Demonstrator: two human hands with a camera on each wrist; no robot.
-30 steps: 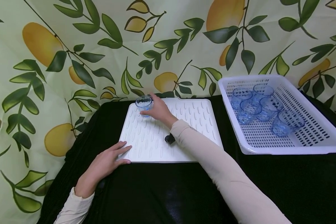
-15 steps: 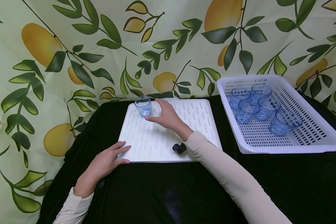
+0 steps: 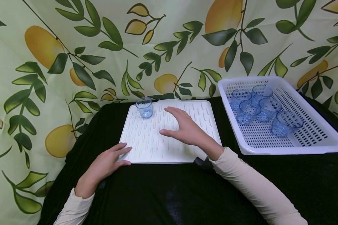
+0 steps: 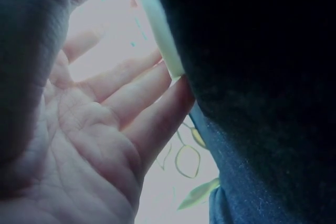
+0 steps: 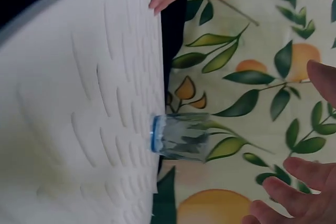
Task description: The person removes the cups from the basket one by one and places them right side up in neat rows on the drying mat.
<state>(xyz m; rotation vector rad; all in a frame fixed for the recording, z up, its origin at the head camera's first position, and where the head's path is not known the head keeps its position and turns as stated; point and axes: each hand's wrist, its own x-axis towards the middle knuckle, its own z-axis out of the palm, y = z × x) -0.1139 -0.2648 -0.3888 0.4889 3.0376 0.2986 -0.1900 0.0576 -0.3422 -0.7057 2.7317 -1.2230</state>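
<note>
Head view, left side: the left hand (image 3: 102, 165) lies flat on the near left corner of the white mat (image 3: 152, 147). Its grip is spread, fingers straight, holding nothing.
Left wrist view: the fingertips (image 4: 173, 90) touch the mat's edge, next to the black cloth on the surface (image 3: 163, 193).
Small blue glass (image 3: 144, 107): it stands upright on the far left corner of the mat, alone.
Right hand (image 3: 187, 129): it hangs over the middle of the mat, apart from the glass. Its grip is spread and holds nothing.
White basket (image 3: 321, 147): it sits on the right, with five blue glasses (image 3: 259, 109) inside.
</note>
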